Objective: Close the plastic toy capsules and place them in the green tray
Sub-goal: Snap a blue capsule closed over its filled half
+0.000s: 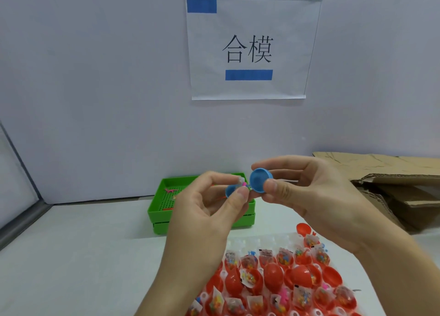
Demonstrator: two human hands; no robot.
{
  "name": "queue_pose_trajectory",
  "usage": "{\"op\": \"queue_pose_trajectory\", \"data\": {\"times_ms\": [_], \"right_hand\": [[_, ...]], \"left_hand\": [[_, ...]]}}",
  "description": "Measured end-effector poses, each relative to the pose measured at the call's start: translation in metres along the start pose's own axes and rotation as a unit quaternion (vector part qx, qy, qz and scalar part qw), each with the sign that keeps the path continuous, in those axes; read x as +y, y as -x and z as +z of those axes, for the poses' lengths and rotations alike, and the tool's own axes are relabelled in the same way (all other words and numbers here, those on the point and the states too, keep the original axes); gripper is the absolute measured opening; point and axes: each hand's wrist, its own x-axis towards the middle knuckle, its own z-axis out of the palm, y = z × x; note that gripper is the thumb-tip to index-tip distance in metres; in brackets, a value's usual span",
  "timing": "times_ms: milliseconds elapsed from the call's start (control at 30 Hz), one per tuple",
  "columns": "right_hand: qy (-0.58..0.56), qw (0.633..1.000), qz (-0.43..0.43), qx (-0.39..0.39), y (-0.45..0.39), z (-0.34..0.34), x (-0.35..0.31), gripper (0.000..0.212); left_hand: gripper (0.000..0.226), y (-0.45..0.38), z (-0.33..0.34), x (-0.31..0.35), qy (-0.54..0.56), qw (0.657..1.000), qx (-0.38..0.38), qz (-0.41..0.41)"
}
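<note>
Spreading across the near part of the scene, a white table (71,256) carries everything, and a pale wall behind it bears a paper sign (252,48) printed with two large characters and blue bars. Flattened cardboard (392,184) lies at the far right of the table. At the near right sits a clear blister tray (269,242) packed with red capsule halves (273,274), many holding small bagged toys, and a few already closed into red eggs. The green tray (157,211) stands farther back, left of centre, by the wall (it seems to rest on a second one like it), with a small pink piece or two on its dotted floor; what they are is too small to tell.

Both hands are raised in front of the green tray. The right hand (316,196) has its grip closed on a blue capsule half (258,181), pinched at the rim between thumb and forefinger, hollow side facing the camera. The left hand (209,203) pinches the other blue half (230,190), mostly hidden behind its fingers, with a bit of pink toy showing at its mouth. The two halves are just beside each other, not yet joined.
</note>
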Motion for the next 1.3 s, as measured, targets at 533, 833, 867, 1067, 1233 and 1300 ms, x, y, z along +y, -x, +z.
{"op": "queue_pose_trajectory", "data": {"times_ms": [533, 833, 867, 1067, 1233, 1300], "right_hand": [[0.086, 0.994, -0.061, 0.014, 0.007, 0.010, -0.020, 0.043], [0.061, 0.995, -0.069, 0.035, 0.008, 0.010, -0.025, 0.036], [0.062, 0.995, -0.068, 0.033, 0.008, 0.010, -0.025, 0.036], [0.068, 0.995, -0.070, 0.004, 0.010, 0.013, -0.026, 0.041], [0.063, 0.995, -0.072, 0.014, 0.009, 0.014, -0.026, 0.041], [0.059, 0.995, -0.074, 0.018, 0.009, 0.014, -0.026, 0.041]], "left_hand": [[0.031, 0.002, 0.000, 0.008, -0.011, 0.999, 0.033, 0.027], [0.031, 0.003, 0.000, 0.011, 0.000, 0.999, 0.002, 0.045], [0.033, 0.004, 0.001, 0.011, -0.003, 0.999, 0.011, 0.049], [0.034, 0.005, 0.004, 0.008, -0.032, 0.995, 0.048, 0.081], [0.030, 0.005, 0.007, 0.005, -0.051, 0.993, 0.058, 0.092], [0.027, 0.005, 0.007, 0.004, -0.062, 0.992, 0.057, 0.097]]}}
